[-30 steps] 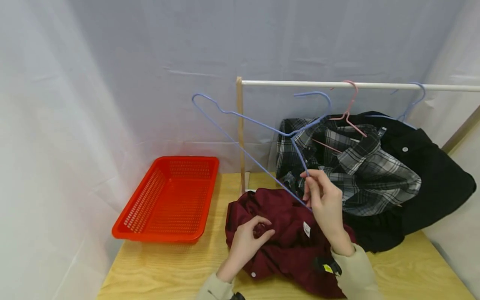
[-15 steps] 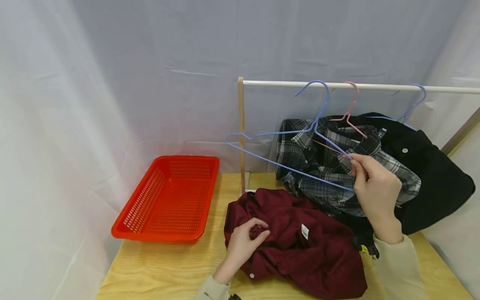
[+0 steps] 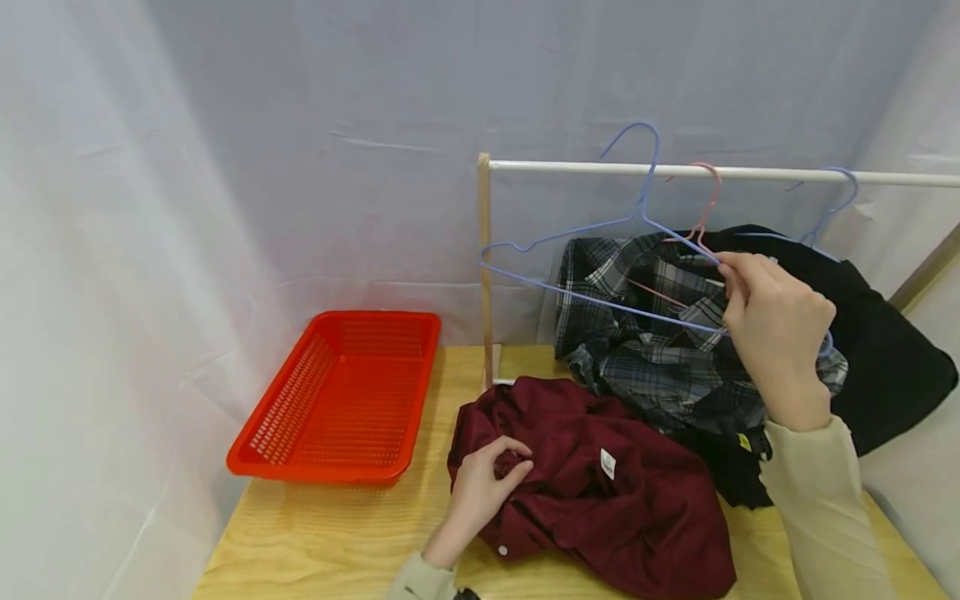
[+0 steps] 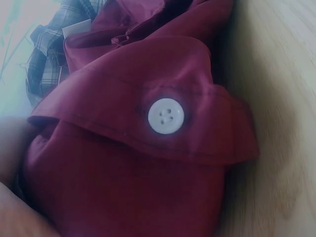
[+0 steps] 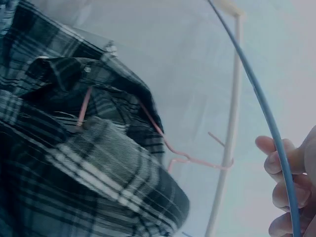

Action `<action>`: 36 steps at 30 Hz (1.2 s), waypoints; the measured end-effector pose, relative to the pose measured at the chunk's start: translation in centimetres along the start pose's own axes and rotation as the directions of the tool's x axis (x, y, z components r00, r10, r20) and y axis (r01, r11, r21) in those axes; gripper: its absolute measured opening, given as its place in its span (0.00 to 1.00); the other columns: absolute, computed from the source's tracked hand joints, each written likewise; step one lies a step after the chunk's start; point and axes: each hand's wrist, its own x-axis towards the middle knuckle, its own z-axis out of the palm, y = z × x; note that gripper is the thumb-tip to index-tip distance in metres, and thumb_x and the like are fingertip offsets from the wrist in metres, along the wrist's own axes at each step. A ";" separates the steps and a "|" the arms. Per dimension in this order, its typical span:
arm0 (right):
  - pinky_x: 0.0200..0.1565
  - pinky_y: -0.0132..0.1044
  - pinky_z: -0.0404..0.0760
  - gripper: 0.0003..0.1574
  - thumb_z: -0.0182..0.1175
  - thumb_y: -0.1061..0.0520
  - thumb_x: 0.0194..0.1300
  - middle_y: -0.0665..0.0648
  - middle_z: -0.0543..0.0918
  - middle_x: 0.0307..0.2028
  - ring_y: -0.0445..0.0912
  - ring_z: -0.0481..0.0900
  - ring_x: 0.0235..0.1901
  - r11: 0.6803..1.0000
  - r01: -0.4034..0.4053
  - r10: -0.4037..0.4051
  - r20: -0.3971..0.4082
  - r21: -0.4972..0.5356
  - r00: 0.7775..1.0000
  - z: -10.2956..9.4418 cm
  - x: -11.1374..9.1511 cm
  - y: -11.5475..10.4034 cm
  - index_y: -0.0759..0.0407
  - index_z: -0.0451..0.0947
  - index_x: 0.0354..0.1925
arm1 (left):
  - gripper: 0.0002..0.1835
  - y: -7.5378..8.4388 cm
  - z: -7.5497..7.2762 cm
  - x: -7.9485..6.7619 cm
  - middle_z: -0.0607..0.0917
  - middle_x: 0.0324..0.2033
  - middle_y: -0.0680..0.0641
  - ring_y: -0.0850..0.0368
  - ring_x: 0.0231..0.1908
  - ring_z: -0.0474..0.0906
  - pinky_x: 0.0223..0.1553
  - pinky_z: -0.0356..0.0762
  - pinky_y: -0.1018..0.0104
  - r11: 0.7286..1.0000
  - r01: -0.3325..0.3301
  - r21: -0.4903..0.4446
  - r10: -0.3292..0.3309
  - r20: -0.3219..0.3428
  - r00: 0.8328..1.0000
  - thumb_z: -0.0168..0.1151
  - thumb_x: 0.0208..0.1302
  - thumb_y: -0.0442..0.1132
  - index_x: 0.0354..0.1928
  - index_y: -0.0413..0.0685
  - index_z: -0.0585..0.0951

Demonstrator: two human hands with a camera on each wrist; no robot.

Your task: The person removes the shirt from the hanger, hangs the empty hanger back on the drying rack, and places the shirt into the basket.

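A maroon shirt (image 3: 592,500) with a white tag and a white button (image 4: 166,116) lies bunched up. My left hand (image 3: 480,487) is on it, index finger and thumb curved round a fold of its cloth; the other fingers are hidden. In the left wrist view, part of that hand shows at the left edge beside the cloth. My right hand (image 3: 776,321) pinches one arm of a blue wire hanger (image 3: 592,298) and holds it up in front of the rail, its hook above the bar. The right wrist view shows those fingers curled behind the blue wire (image 5: 266,108).
A white rail (image 3: 562,167) on a wooden post (image 3: 486,275) carries a plaid shirt (image 3: 637,375) on a pink hanger (image 3: 711,196). Right of it a black garment (image 3: 892,350) hangs on another blue hanger (image 3: 832,204). A red basket (image 3: 322,481) stands left on the wooden table (image 3: 300,542).
My right hand has moved up and right with the blue hanger, drawing it off the maroon shirt and turning its hook upward. My left hand has shifted slightly left.
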 end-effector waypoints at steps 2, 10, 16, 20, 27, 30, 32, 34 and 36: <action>0.16 0.41 0.51 0.15 0.55 0.58 0.77 0.66 0.88 0.37 0.62 0.74 0.17 1.000 -0.012 0.012 -0.010 -0.002 1.000 -0.1 0.4 0.1 0.65 0.86 0.46 | 0.06 -0.1 -0.1 0.0 0.86 0.29 0.54 0.73 0.16 0.64 0.20 0.64 0.75 1.000 0.011 -0.001 -0.011 0.001 1.000 0.70 0.65 0.43 0.43 0.55 0.86; 0.17 0.42 0.52 0.18 0.54 0.55 0.78 0.67 0.88 0.38 0.63 0.74 0.17 1.000 -0.025 0.026 0.026 -0.018 0.999 0.2 1.0 0.8 0.65 0.86 0.46 | 0.06 -0.3 -0.2 -0.1 0.87 0.31 0.54 0.72 0.19 0.69 0.24 0.69 0.74 0.999 0.035 -0.002 -0.035 0.003 0.999 0.70 0.66 0.43 0.42 0.56 0.86; 0.16 0.42 0.49 0.17 0.55 0.55 0.77 0.66 0.88 0.35 0.62 0.68 0.14 0.998 -0.024 0.027 0.038 -0.055 0.999 0.8 0.5 1.5 0.64 0.87 0.46 | 0.05 -0.5 -0.1 -0.2 0.86 0.29 0.55 0.72 0.18 0.67 0.23 0.67 0.74 0.999 0.050 -0.019 -0.049 0.019 0.999 0.70 0.66 0.43 0.43 0.56 0.86; 0.15 0.41 0.49 0.15 0.56 0.56 0.77 0.65 0.87 0.32 0.57 0.63 0.10 0.998 0.025 -0.021 0.061 -0.060 0.998 1.6 -0.1 1.3 0.63 0.87 0.46 | 0.05 -0.5 0.0 -0.2 0.86 0.28 0.55 0.72 0.16 0.65 0.22 0.66 0.74 0.998 0.052 -0.017 -0.052 0.017 0.999 0.70 0.66 0.43 0.42 0.56 0.86; 0.14 0.39 0.52 0.12 0.61 0.58 0.73 0.62 0.87 0.32 0.52 0.66 0.10 0.998 0.055 -0.055 0.136 0.008 0.989 3.1 -1.9 0.4 0.61 0.86 0.50 | 0.05 -0.6 0.1 -0.2 0.85 0.29 0.55 0.72 0.17 0.66 0.23 0.67 0.74 0.998 0.055 -0.009 -0.055 0.027 0.998 0.70 0.66 0.42 0.42 0.55 0.86; 0.15 0.40 0.55 0.14 0.63 0.60 0.71 0.62 0.86 0.33 0.52 0.68 0.12 0.998 0.043 -0.049 0.168 0.039 0.985 3.3 -2.7 0.1 0.61 0.85 0.52 | 0.05 -0.8 0.1 -0.2 0.85 0.28 0.55 0.72 0.17 0.66 0.23 0.67 0.74 0.998 0.058 -0.001 -0.058 0.024 0.998 0.70 0.65 0.42 0.42 0.56 0.86; 0.16 0.41 0.58 0.15 0.63 0.61 0.71 0.63 0.85 0.33 0.52 0.69 0.14 0.997 0.033 -0.044 0.181 0.068 0.982 3.5 -3.1 -0.1 0.61 0.84 0.54 | 0.05 -0.9 0.1 -0.2 0.86 0.29 0.55 0.72 0.19 0.68 0.25 0.69 0.74 0.999 0.052 -0.007 -0.052 0.011 0.999 0.71 0.65 0.41 0.42 0.56 0.86; 0.18 0.41 0.59 0.17 0.63 0.63 0.70 0.63 0.83 0.33 0.51 0.70 0.16 0.995 0.016 -0.036 0.192 0.103 0.981 3.5 -3.4 -0.3 0.61 0.83 0.56 | 0.05 -1.0 0.1 -0.2 0.87 0.31 0.55 0.71 0.20 0.71 0.26 0.71 0.74 0.999 0.041 -0.015 -0.041 -0.004 0.999 0.71 0.64 0.41 0.41 0.56 0.86; 0.21 0.41 0.61 0.19 0.62 0.65 0.70 0.63 0.82 0.34 0.50 0.70 0.19 0.990 0.002 -0.030 0.197 0.138 0.980 3.6 -3.7 -0.4 0.60 0.82 0.58 | 0.05 -1.0 -0.1 0.0 0.87 0.32 0.55 0.71 0.21 0.73 0.27 0.72 0.74 0.999 0.029 -0.027 -0.030 -0.016 0.999 0.72 0.64 0.41 0.41 0.56 0.87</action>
